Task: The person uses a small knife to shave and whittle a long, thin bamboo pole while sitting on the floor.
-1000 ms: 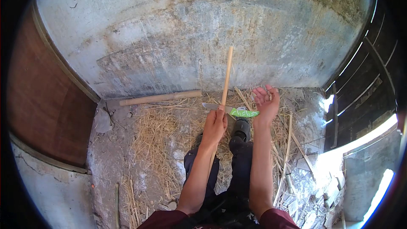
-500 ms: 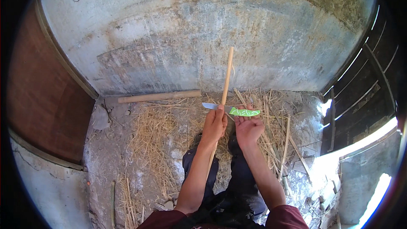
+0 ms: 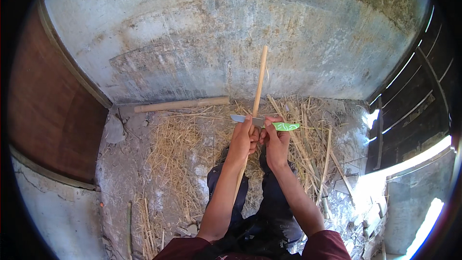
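Left hand [image 3: 243,139]: clamped around one slender stick [image 3: 261,79], thumb against blade [image 3: 237,118]
Right hand [image 3: 275,147]: pinched on handle [image 3: 288,126]
Green-handled knife [image 3: 258,122]: one, crossing stick above floor [image 3: 118,163]
Bamboo pole [image 3: 183,104]: one, along floor's far edge

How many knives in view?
1: a green-handled metal knife, held in the right hand across the slim tan stick that the left hand grips. Others could be hidden under the dry yellow straw.
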Motion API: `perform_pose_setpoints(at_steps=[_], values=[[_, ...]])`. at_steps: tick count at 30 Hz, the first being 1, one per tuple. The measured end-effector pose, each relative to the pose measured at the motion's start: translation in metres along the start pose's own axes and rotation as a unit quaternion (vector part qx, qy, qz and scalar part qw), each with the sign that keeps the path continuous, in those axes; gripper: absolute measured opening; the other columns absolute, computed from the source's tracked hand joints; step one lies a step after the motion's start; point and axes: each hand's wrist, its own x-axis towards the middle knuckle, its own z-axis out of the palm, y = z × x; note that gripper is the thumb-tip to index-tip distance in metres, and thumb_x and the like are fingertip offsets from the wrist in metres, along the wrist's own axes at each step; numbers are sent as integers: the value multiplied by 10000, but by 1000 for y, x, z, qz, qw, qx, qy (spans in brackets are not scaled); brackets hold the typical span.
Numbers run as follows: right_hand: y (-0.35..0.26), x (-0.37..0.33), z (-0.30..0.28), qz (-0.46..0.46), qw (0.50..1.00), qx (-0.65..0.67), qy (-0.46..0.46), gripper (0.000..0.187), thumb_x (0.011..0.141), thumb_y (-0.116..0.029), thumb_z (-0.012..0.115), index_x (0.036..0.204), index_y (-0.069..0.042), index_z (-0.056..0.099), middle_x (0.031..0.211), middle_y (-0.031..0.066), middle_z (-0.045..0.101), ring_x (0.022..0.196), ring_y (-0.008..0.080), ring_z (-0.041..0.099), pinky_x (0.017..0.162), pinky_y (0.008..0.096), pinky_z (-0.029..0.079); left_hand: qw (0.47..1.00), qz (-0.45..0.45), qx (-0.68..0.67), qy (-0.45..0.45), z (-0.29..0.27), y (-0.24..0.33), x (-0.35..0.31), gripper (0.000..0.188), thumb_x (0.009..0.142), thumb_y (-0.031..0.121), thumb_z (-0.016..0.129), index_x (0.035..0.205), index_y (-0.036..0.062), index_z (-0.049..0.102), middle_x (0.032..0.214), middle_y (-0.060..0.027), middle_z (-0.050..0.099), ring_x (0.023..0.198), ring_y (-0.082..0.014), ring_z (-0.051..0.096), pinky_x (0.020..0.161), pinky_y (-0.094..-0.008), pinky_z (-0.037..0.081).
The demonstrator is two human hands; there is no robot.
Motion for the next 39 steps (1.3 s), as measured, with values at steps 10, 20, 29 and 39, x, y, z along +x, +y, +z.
perform_pose_setpoints(at_steps=[10,20,29,39], values=[[0,3,-8,99,988,116,28,124,1085,-226,668,1066,-104,655,760,-9,648,645,90,615,590,249,480,996,7,46,-75,-8,-9,0,389,1159,516,426,1207,131,457,737,81,374,531,-10,328,456,-203,292],[-1,3,-3,69,992,105,26,110,1079,-234,678,1059,-131,647,752,5,664,617,97,618,579,249,472,993,16,112,-39,-12,-10,5,503,1167,505,413,955,63,526,675,66,399,493,-27,363,436,-234,321],[-4,9,-1,80,992,93,38,110,1070,-224,679,1052,-122,642,745,13,657,632,100,614,584,257,454,987,39,148,56,6,-12,7,550,1158,546,407,894,77,523,667,40,477,506,-45,400,442,-252,320],[-6,17,4,50,992,101,51,66,1047,-170,682,1037,-114,647,739,27,653,631,112,607,592,263,444,998,-8,56,8,2,-10,8,557,1125,634,411,936,118,499,686,66,413,489,-16,305,410,-226,229]])
